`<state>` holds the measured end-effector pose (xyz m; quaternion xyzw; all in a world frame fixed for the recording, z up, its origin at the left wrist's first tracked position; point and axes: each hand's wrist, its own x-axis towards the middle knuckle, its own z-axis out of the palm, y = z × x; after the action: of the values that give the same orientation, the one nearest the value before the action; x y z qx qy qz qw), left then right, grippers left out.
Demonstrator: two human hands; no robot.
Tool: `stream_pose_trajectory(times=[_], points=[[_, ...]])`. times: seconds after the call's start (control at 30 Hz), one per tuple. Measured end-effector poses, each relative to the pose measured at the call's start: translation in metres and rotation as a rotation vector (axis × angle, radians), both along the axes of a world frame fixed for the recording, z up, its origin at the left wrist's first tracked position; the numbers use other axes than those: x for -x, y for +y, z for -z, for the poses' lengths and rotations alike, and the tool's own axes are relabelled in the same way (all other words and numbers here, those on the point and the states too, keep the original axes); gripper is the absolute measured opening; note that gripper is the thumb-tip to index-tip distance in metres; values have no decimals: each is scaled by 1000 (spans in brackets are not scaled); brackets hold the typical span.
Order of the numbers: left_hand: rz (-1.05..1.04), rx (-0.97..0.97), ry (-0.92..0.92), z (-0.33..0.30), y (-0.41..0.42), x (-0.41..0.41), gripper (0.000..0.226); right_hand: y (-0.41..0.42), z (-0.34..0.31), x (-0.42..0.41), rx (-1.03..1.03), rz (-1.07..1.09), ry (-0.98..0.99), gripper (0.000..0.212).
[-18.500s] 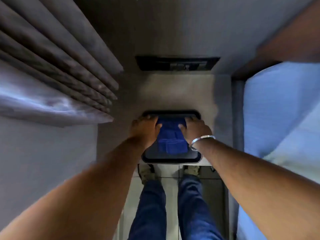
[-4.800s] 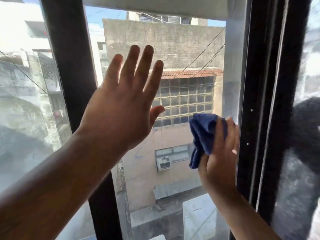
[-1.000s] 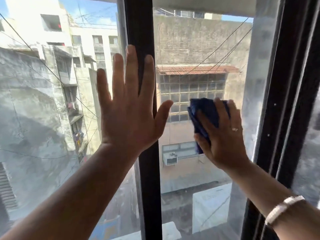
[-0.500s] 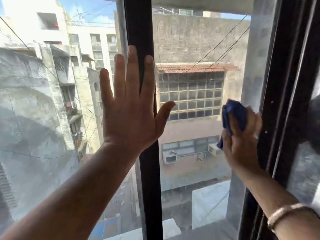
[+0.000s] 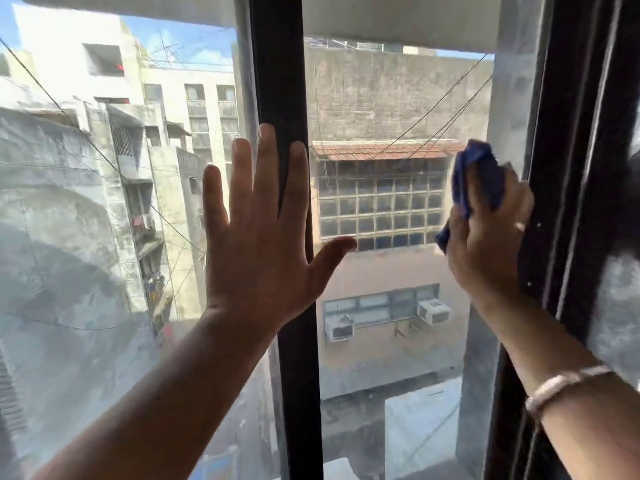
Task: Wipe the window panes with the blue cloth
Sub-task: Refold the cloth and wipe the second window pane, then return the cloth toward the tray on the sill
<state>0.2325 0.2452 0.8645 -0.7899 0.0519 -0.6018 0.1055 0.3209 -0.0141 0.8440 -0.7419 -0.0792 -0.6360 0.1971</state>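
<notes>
Window pane (image 5: 388,341), right hand (image 5: 485,244) clutching blue cloth (image 5: 485,181)

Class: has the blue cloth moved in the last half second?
Yes. The blue cloth, in the right hand, has gone up the pane beside the right window frame, reaching the red-tiled roof outside.

We see the blue cloth (image 5: 479,174) bunched against the right window pane (image 5: 391,202), near its dark frame. The left pane (image 5: 104,220) looks hazy and streaked.
</notes>
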Motion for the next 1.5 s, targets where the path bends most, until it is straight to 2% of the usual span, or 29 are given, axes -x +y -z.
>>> stream_pose_trajectory(times=[0.07,0.13,0.23,0.3,0.4,0.53,0.63,0.7,0.73,0.8,0.87,0.93,1.0,1.07,1.17,1.23,1.33,1.37,1.43,1.5], points=[[4,-2,-6,-1,0,0,93,11,-21,-4,-164,3,-38,53],[9,-3,-19,0,2,-1,93,44,-4,-1,-172,-5,-80,53],[-4,-15,-37,1,4,-5,91,92,83,17,148,-80,-52,50],[-22,-19,-27,0,4,-6,90,103,136,33,347,-113,66,59],[-24,-12,-17,2,3,-4,91,87,153,46,450,-251,194,74],[-4,-5,-7,3,2,-1,88,64,128,59,369,-526,345,68],[27,-29,-3,6,3,0,81,63,116,64,254,-514,326,81],[62,-77,-15,9,5,2,74,64,110,70,132,-415,397,93],[92,-117,-16,11,6,3,70,64,107,74,96,-330,415,88],[183,-215,-25,14,7,6,65,63,99,83,120,-163,414,64],[363,-314,28,21,3,12,59,63,93,99,87,-144,482,44],[593,-363,226,37,-5,22,55,63,93,121,19,-168,530,32],[762,-278,480,61,-18,34,55,58,102,152,-81,-178,552,26],[859,-89,737,90,-32,46,52,47,118,189,-181,-173,614,28],[1155,235,1149,151,-61,58,23,29,155,247,-358,-163,771,34],[1288,449,1392,200,-83,69,18,18,186,284,-524,-164,873,44],[1349,644,1778,291,-124,106,19,-8,253,352,-926,-344,1100,65],[1326,716,1900,323,-136,120,20,-15,277,374,-1111,-417,1157,65],[1257,827,2094,393,-162,155,22,-31,337,411,-1468,-449,1132,50],[1160,960,2221,462,-180,192,23,-40,409,440,-1765,-265,1018,30]])
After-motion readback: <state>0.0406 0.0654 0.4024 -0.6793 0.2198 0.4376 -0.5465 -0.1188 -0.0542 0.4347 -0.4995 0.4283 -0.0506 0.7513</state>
